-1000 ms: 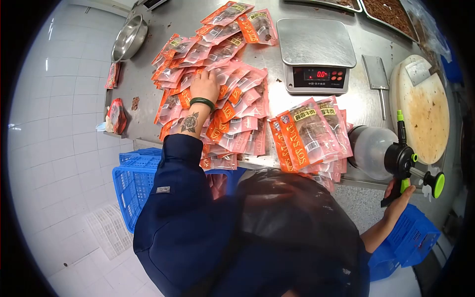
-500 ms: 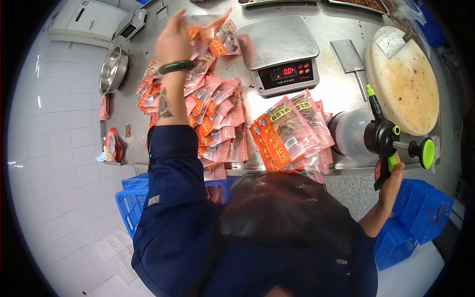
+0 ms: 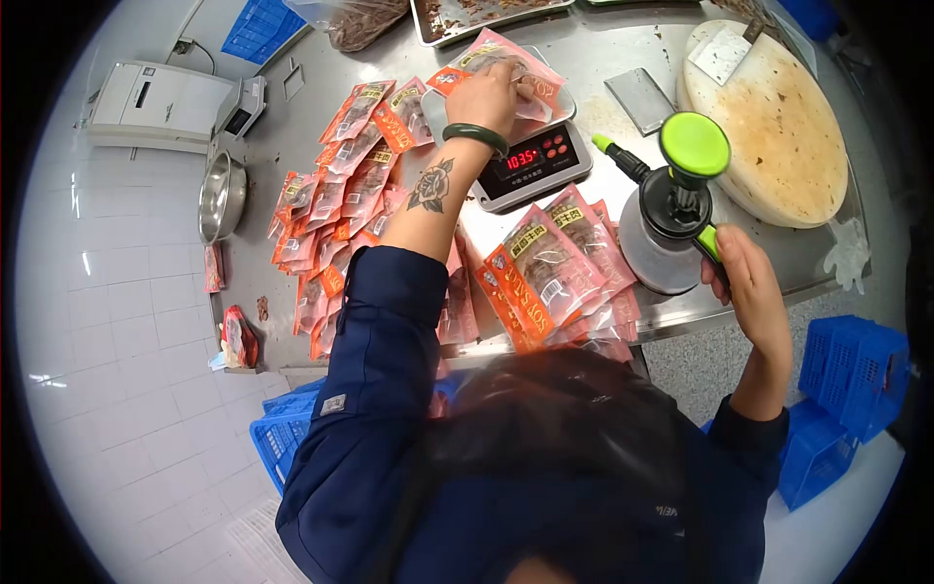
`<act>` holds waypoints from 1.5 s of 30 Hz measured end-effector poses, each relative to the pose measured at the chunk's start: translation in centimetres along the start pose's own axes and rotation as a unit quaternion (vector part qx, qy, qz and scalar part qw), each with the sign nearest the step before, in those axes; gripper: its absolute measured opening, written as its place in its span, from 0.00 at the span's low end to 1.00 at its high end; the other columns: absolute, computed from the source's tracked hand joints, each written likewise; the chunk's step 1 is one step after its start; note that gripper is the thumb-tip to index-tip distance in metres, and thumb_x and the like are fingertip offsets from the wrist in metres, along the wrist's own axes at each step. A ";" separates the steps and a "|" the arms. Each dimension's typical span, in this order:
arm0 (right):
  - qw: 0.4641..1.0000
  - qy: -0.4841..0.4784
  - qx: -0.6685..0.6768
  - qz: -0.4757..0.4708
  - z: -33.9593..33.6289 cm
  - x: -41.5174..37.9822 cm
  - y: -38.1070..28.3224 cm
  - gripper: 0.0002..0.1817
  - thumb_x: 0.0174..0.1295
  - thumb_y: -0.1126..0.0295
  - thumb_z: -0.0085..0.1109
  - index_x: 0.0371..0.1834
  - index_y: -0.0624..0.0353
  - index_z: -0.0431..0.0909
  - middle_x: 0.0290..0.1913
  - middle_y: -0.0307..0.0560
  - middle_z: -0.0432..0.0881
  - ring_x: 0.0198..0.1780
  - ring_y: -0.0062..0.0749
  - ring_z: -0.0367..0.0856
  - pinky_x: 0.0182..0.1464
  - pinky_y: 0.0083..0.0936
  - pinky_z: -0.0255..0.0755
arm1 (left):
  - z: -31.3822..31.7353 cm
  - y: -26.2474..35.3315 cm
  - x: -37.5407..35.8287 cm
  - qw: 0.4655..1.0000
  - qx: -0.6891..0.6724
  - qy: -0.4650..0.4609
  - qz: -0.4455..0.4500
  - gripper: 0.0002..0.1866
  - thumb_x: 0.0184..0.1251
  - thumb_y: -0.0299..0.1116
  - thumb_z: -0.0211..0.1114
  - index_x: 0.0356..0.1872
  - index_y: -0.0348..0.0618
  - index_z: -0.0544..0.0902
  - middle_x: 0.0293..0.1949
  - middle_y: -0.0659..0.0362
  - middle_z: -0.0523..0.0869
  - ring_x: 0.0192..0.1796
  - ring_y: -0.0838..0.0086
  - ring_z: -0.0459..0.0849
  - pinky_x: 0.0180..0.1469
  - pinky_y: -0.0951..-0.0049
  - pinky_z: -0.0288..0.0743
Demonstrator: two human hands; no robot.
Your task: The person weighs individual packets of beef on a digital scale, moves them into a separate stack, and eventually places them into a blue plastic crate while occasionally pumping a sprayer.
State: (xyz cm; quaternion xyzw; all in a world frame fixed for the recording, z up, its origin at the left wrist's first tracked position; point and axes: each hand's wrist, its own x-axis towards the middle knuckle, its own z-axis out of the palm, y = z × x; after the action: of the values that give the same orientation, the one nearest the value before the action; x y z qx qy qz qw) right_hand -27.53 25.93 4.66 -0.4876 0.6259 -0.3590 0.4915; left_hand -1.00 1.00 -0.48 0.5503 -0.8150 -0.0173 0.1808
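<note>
My left hand (image 3: 486, 97), a dark green bangle at its wrist, has its fingers closed on a pink and orange meat packet (image 3: 540, 83). That packet lies on the steel pan of a digital scale (image 3: 545, 161), whose red display reads about 103.5. My right hand (image 3: 749, 282) grips the handle of a pump spray bottle (image 3: 671, 243) with a clear body, black head and green knob. The bottle is upright at the table's front edge. Left of the scale spreads a heap of similar packets (image 3: 336, 209). Another stack of packets (image 3: 555, 263) lies in front of the scale.
A round white cutting board (image 3: 769, 136) with a scraper on it fills the right. Beside it lies a flat metal scoop (image 3: 640, 100). A steel bowl (image 3: 223, 198) stands at the left edge, and a tray (image 3: 443, 37) at the back. Blue crates (image 3: 851, 375) sit below.
My left hand has moved right with a packet, from above the heap onto the scale. The reading rose from 0.0. My right hand has shifted the spray bottle, and the view has turned.
</note>
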 end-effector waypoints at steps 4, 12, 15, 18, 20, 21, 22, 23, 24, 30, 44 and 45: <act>1.000 -0.006 -0.028 0.009 1.1 1.5 -1.6 0.22 0.74 0.53 0.36 0.31 0.59 0.70 0.22 0.35 0.70 0.20 0.14 0.63 0.23 0.14 0.58 | 0.1 -0.6 -0.2 1.000 0.000 0.009 -0.006 0.16 0.68 0.43 0.49 0.53 0.56 0.78 0.46 0.52 0.84 0.45 0.54 0.82 0.45 0.57 0.76; 0.999 -0.017 -0.031 0.036 1.3 2.1 -2.5 0.22 0.74 0.53 0.37 0.30 0.58 0.71 0.21 0.34 0.69 0.21 0.15 0.64 0.23 0.15 0.59 | 0.8 -0.8 -0.7 1.000 -0.016 0.027 0.003 0.14 0.66 0.40 0.52 0.51 0.55 0.78 0.45 0.52 0.84 0.43 0.54 0.83 0.43 0.57 0.76; 0.998 -0.029 -0.029 0.040 1.1 2.2 -2.4 0.21 0.73 0.53 0.39 0.31 0.58 0.72 0.21 0.34 0.69 0.21 0.15 0.64 0.23 0.16 0.59 | 0.6 -0.7 -0.7 1.000 -0.010 0.009 -0.003 0.15 0.66 0.40 0.52 0.51 0.55 0.78 0.44 0.51 0.84 0.43 0.53 0.83 0.43 0.57 0.76; 0.999 -0.025 -0.024 0.036 1.0 2.2 -2.2 0.22 0.73 0.53 0.39 0.29 0.58 0.71 0.21 0.35 0.70 0.21 0.15 0.63 0.23 0.16 0.58 | 0.2 -0.3 -1.0 1.000 0.011 0.026 0.014 0.17 0.64 0.40 0.56 0.52 0.51 0.78 0.40 0.53 0.85 0.39 0.57 0.84 0.40 0.60 0.78; 0.998 -0.034 -0.025 0.050 0.3 2.3 -0.8 0.24 0.73 0.50 0.36 0.35 0.59 0.73 0.22 0.36 0.70 0.21 0.15 0.63 0.23 0.16 0.57 | -1.2 0.2 -2.3 0.999 -0.041 0.019 -0.014 0.27 0.63 0.50 0.58 0.61 0.52 0.71 0.44 0.48 0.82 0.44 0.55 0.83 0.43 0.58 0.77; 0.997 -0.048 -0.026 0.046 0.3 2.0 -0.5 0.24 0.73 0.50 0.36 0.35 0.59 0.73 0.22 0.36 0.70 0.21 0.15 0.63 0.23 0.16 0.57 | -1.6 -0.2 -3.2 0.998 -0.050 0.043 0.001 0.30 0.63 0.54 0.59 0.64 0.53 0.68 0.46 0.46 0.80 0.46 0.54 0.81 0.44 0.58 0.77; 0.999 -0.031 0.006 0.018 0.3 1.5 -0.3 0.25 0.73 0.48 0.35 0.39 0.60 0.73 0.23 0.36 0.71 0.21 0.16 0.64 0.23 0.15 0.57 | -2.0 -1.5 -4.2 0.996 -0.072 0.058 0.021 0.35 0.60 0.58 0.60 0.66 0.55 0.65 0.48 0.44 0.77 0.50 0.54 0.79 0.48 0.58 0.75; 0.999 -0.011 0.040 -0.010 0.1 0.9 0.1 0.27 0.72 0.46 0.33 0.44 0.60 0.73 0.24 0.36 0.71 0.21 0.16 0.64 0.23 0.15 0.57 | -2.8 -3.2 -5.6 0.996 -0.081 0.037 0.012 0.35 0.59 0.57 0.62 0.65 0.54 0.67 0.48 0.45 0.78 0.50 0.55 0.79 0.50 0.59 0.75; 0.999 -0.037 0.030 -0.026 -0.9 0.5 1.5 0.32 0.71 0.41 0.31 0.52 0.61 0.71 0.27 0.37 0.73 0.23 0.16 0.66 0.24 0.13 0.58 | -3.7 -5.4 -7.3 0.996 -0.091 0.014 0.006 0.34 0.58 0.57 0.63 0.64 0.53 0.69 0.48 0.46 0.78 0.51 0.56 0.79 0.51 0.60 0.74; 0.984 0.086 0.149 0.040 -1.6 -3.6 7.3 0.39 0.67 0.35 0.32 0.60 0.62 0.67 0.30 0.39 0.75 0.26 0.17 0.70 0.26 0.12 0.61 | -7.7 -27.1 -23.0 0.937 0.061 -0.269 -0.212 0.31 0.50 0.50 0.71 0.55 0.46 0.78 0.53 0.51 0.79 0.53 0.57 0.79 0.56 0.63 0.73; 0.982 0.114 0.146 0.047 -1.8 -4.8 9.0 0.40 0.67 0.35 0.35 0.63 0.64 0.65 0.31 0.41 0.77 0.27 0.19 0.72 0.27 0.13 0.64 | -10.3 -32.7 -22.7 0.908 0.162 -0.273 -0.275 0.22 0.69 0.51 0.50 0.50 0.47 0.80 0.51 0.48 0.81 0.54 0.53 0.79 0.55 0.58 0.72; 0.981 0.117 0.150 0.047 -1.7 -4.9 9.0 0.40 0.67 0.35 0.35 0.63 0.64 0.65 0.31 0.41 0.77 0.27 0.19 0.72 0.27 0.13 0.64 | -12.3 -31.2 -19.9 0.863 0.239 -0.323 -0.307 0.23 0.70 0.52 0.46 0.54 0.52 0.78 0.54 0.49 0.80 0.56 0.54 0.78 0.57 0.58 0.71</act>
State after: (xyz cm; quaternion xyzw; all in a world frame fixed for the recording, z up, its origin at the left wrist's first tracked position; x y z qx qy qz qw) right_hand -31.34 33.02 -1.96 -0.3329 0.6407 -0.4797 0.4985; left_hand 37.18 8.80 -1.60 0.7626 -0.5966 -0.0534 -0.2442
